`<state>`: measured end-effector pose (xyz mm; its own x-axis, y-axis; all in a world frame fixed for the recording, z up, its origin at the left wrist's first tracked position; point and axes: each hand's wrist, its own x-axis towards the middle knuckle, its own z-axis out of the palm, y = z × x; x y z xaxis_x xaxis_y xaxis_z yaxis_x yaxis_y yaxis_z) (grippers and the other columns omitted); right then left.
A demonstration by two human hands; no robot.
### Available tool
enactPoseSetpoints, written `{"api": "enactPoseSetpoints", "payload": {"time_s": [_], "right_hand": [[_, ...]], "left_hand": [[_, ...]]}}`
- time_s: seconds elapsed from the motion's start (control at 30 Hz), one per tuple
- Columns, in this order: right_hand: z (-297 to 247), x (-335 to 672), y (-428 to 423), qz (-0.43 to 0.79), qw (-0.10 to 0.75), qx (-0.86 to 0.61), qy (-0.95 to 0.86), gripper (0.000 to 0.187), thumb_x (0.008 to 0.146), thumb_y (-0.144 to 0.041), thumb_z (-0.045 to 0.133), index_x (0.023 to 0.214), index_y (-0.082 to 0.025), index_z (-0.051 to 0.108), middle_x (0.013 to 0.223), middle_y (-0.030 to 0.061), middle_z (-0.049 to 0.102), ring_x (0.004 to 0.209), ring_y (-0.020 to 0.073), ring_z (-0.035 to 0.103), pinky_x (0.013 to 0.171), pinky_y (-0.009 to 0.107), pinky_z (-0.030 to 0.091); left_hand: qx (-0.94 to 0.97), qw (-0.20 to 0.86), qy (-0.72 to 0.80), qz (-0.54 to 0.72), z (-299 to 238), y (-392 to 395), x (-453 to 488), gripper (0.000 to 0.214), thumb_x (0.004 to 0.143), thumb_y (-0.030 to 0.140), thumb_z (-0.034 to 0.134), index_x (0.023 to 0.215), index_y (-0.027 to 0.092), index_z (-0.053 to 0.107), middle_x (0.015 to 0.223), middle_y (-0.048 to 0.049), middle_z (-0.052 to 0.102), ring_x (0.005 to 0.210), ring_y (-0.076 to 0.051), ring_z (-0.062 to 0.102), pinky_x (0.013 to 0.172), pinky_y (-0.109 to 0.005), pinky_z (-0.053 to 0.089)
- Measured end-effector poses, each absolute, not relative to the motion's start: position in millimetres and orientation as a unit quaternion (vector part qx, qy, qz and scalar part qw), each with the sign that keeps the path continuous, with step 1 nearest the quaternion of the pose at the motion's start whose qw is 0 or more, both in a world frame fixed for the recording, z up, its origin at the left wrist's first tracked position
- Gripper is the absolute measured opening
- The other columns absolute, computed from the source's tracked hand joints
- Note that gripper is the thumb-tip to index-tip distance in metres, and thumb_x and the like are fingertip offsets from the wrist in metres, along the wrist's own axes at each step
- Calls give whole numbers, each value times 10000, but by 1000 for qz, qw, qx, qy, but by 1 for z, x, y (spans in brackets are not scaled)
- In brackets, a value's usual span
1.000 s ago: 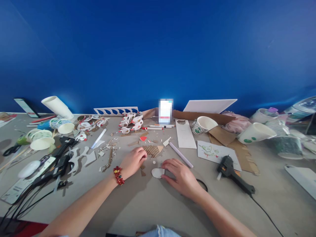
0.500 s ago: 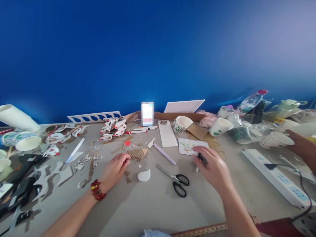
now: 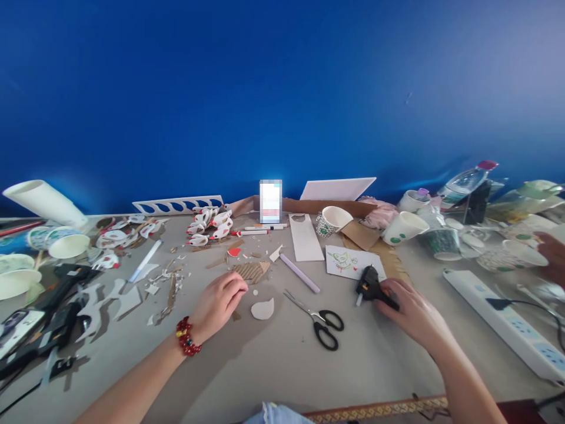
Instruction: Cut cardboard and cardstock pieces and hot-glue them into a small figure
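Note:
My right hand (image 3: 410,312) has its fingers closed around the handle of a small black hot glue gun (image 3: 369,285), which lies by the lower right corner of a white card (image 3: 342,260) with a bird drawn on it. My left hand (image 3: 223,300), with a red bead bracelet at the wrist, rests on the table with fingers curled and nothing visible in them. Just beyond its fingertips is a piece of corrugated cardboard (image 3: 251,272). A white teardrop-shaped cutout (image 3: 263,309) lies to its right. Black-handled scissors (image 3: 324,327) lie between my hands, blades slightly apart.
White bird shapes (image 3: 212,222) with red parts are grouped at the back, near markers (image 3: 253,232). Paper cups (image 3: 333,219) and a plastic bottle (image 3: 465,185) stand right. A power strip (image 3: 503,321) lies at right, near another person's hand (image 3: 551,253). Scraps and black tools (image 3: 57,324) fill the left.
My right hand has moved right and toward me, uncovering the glue gun's body. The view has shifted slightly left; my left hand stays near the cardboard.

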<state>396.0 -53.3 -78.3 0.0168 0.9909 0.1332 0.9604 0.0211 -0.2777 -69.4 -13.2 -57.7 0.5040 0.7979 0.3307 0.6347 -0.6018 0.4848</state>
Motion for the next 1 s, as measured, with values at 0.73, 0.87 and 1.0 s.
{"api": "enactPoseSetpoints", "payload": {"time_s": [0.73,0.87,1.0], "right_hand": [[-27,144,-37,636,421,-424,-488,270,754,-398,726,845,-161,631,591,-22,541,549,129,467,541,255,384],[-37,138,-38,654,426,-411,-471,247,744,-375,747,809,-162,640,661,-12,568,571,126,495,558,260,417],[-43,138,-42,673,443,-403,-435,209,744,-327,752,809,-162,641,683,-10,580,591,125,505,581,260,422]], "left_hand": [[827,169,269,463,-49,-35,-57,209,899,92,534,1035,221,627,963,-87,703,873,-181,652,783,-329,532],[832,197,259,449,-51,-35,-54,185,914,118,519,1023,216,632,948,-91,694,856,-180,651,758,-315,530],[793,250,298,469,-54,-35,-48,179,903,125,560,1046,208,628,923,-79,693,866,-174,646,778,-303,530]]}}
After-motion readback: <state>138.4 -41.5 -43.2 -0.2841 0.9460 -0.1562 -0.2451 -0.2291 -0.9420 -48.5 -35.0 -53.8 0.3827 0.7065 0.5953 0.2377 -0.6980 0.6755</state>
